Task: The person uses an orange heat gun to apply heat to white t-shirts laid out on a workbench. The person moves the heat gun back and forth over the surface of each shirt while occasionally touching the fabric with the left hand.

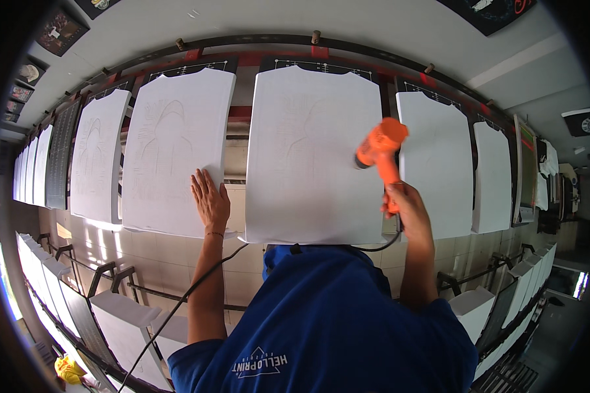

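Wrapped around the handle [391, 173], the right hand [411, 208] holds an orange heat gun [380, 141], its nozzle [360, 162] above the central white garment panel [308, 170]. The left hand [212, 204], flat and holding nothing, lies at the left garment panel's [167, 137] right edge

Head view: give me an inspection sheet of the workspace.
Surface: white-covered boards in a row; central white panel and left white panel bear faint outlines.
Job's things: orange hot-air gun, blurred, its dark nozzle over the central white panel.
Clutter: yellow bundle, lower left.
Hands: left hand flat, open, appears to rest on the left white panel; right hand grips the gun's handle.
Cables: dark cable hangs from the handle; a stretch at left crosses the left forearm; any link is hidden.
Surroundings: dark rail beyond the boards, tiled floor, second row of boards lower in view.
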`<move>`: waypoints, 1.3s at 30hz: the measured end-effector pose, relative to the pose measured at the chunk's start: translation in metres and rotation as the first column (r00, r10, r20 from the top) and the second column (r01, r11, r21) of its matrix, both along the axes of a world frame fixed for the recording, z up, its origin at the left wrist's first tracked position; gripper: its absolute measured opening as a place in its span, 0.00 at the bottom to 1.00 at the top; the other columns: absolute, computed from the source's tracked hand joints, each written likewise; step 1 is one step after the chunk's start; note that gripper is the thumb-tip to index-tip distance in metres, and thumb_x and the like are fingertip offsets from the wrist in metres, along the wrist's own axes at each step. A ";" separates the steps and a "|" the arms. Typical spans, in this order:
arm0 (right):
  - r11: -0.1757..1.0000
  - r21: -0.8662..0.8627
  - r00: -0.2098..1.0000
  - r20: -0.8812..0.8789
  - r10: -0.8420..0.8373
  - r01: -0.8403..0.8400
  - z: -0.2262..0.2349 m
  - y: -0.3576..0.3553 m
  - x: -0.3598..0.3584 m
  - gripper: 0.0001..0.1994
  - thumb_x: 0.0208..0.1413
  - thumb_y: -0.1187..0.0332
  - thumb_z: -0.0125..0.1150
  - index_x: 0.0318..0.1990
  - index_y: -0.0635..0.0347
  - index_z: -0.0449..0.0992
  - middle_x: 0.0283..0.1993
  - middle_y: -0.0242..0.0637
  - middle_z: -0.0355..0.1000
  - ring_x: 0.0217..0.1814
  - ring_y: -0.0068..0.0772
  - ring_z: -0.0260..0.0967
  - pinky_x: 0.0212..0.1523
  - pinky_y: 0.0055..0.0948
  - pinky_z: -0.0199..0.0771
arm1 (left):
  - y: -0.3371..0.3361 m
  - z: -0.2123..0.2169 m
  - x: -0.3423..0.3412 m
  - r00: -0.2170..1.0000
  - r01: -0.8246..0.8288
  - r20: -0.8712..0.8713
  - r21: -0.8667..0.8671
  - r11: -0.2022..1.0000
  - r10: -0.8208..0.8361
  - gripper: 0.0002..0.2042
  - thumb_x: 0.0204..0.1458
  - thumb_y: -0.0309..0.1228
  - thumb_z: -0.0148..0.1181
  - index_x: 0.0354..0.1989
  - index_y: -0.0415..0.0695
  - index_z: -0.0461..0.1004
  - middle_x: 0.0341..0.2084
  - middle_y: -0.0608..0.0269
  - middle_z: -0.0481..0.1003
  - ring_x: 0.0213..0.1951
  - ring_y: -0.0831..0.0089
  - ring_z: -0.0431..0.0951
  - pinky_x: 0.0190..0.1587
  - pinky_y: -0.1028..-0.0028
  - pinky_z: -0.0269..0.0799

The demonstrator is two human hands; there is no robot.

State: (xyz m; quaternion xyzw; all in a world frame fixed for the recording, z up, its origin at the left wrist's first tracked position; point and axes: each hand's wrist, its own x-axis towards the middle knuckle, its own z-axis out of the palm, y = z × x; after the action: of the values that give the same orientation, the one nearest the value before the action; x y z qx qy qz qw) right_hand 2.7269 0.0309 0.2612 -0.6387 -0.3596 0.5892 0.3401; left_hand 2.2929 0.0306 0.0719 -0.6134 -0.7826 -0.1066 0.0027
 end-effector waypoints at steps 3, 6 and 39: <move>0.996 0.001 0.995 0.027 -0.092 0.092 0.012 -0.010 0.011 0.17 0.59 0.57 0.57 0.42 0.63 0.69 0.28 0.31 0.69 0.26 0.24 0.69 0.23 0.22 0.67 | 0.001 0.001 0.000 1.000 0.007 -0.002 0.008 1.000 -0.007 0.29 0.61 0.37 0.45 0.67 0.33 0.51 0.68 0.43 0.48 0.70 0.47 0.44 0.70 0.55 0.40; 0.998 -0.002 0.998 -0.009 -0.055 0.055 0.011 -0.008 0.004 0.17 0.59 0.56 0.58 0.39 0.63 0.69 0.28 0.31 0.69 0.27 0.24 0.70 0.23 0.22 0.67 | 0.001 0.000 -0.001 1.000 0.008 -0.004 0.014 1.000 -0.008 0.29 0.61 0.38 0.46 0.67 0.33 0.51 0.68 0.43 0.48 0.70 0.47 0.44 0.70 0.55 0.40; 0.997 0.023 0.974 -0.215 0.075 -0.071 0.009 -0.027 -0.057 0.16 0.59 0.57 0.58 0.40 0.63 0.68 0.29 0.31 0.68 0.26 0.23 0.68 0.25 0.24 0.68 | -0.002 -0.004 -0.003 0.999 0.045 0.011 0.031 0.998 -0.046 0.29 0.61 0.39 0.45 0.67 0.34 0.52 0.69 0.44 0.46 0.70 0.48 0.43 0.70 0.55 0.40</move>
State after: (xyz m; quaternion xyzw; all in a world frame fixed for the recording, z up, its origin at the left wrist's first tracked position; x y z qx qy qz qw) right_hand 2.6699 0.0041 0.2703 -0.5547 -0.3481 0.6644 0.3601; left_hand 2.2900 0.0289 0.0682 -0.6303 -0.7666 -0.1225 0.0051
